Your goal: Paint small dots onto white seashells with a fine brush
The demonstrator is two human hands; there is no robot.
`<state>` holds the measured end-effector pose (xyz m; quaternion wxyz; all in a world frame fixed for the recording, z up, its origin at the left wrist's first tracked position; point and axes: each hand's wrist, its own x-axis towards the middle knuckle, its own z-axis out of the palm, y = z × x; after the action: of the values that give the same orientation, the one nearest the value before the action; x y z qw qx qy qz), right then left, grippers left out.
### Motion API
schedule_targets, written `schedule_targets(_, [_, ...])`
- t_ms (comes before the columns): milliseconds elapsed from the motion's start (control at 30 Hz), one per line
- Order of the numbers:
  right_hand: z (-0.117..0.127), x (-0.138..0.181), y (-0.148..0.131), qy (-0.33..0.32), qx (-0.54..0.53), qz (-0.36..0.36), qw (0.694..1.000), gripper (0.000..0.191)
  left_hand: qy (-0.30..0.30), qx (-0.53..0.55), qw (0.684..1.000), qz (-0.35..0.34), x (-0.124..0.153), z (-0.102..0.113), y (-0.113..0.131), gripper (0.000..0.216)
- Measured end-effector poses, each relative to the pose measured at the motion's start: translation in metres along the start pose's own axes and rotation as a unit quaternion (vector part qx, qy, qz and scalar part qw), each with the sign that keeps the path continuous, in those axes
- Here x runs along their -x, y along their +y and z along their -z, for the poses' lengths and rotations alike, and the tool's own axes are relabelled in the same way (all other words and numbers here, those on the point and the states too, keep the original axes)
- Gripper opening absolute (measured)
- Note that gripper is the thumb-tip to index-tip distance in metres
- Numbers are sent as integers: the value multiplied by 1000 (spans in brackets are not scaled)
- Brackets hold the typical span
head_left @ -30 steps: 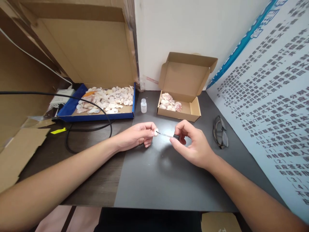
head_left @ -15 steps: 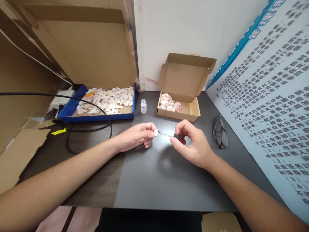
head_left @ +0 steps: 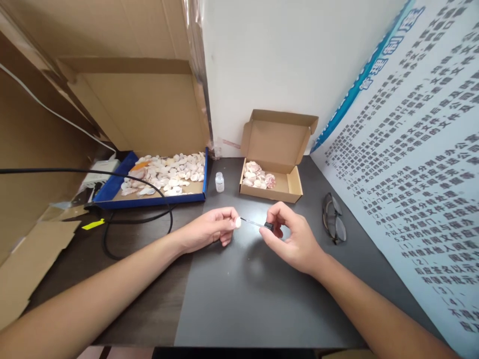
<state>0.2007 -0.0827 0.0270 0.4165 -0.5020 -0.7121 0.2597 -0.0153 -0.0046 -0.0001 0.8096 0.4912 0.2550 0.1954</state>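
My left hand (head_left: 211, 230) pinches a small pale shell (head_left: 238, 222) between thumb and fingers, just above the dark desk mat (head_left: 258, 299). My right hand (head_left: 290, 238) grips the black cap of a thin brush applicator (head_left: 258, 224), whose tip touches the shell. Behind the hands stands a small clear bottle (head_left: 219, 181) without its cap. A blue tray (head_left: 112, 187) with many shells lies at the back left. A small open cardboard box (head_left: 292, 183) holding several shells sits at the back middle.
Folded glasses (head_left: 333, 224) lie on the mat at the right. A black cable (head_left: 112, 219) loops across the desk's left side near a yellow tag (head_left: 92, 224). Cardboard sheets stand at the left and back. A printed board (head_left: 419, 164) leans along the right.
The view has tilted, so everything sits lower in the picture. Both hands keep the same hold, with the brush tip still at the shell.
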Motion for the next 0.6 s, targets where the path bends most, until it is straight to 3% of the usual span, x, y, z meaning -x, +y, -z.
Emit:
schedule_targets(467, [-4, 2, 12, 16, -19, 16, 1000, 15, 1, 5, 1000, -3, 0, 2, -4, 31])
schedule_targets(600, [-9, 7, 17, 85, -56, 25, 994, 13, 0, 37, 999, 7, 0, 4, -3, 26])
